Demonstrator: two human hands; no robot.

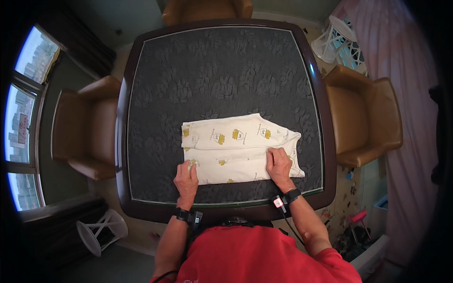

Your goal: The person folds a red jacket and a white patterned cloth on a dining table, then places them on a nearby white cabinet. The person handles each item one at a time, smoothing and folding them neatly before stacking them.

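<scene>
A white sleeveless garment [244, 138] with yellow printed motifs lies lengthwise on a dark patterned cloth-topped table [219, 70]. Its neck and shoulder end points right, its straight hem left. A fold runs along its length, with one layer turned over the other. My left hand [186, 177] pinches the fabric at the lower left, near the hem. Towards the neck end, my right hand [279, 164] pinches the fabric just below the folded edge. Both hands wear black wrist straps with small devices.
Brown armchairs stand at the table's left [85, 127], right [364, 116] and far side [207, 10]. White stools are at the lower left [102, 231] and upper right [334, 40]. A cable [293, 230] hangs from my right wrist device.
</scene>
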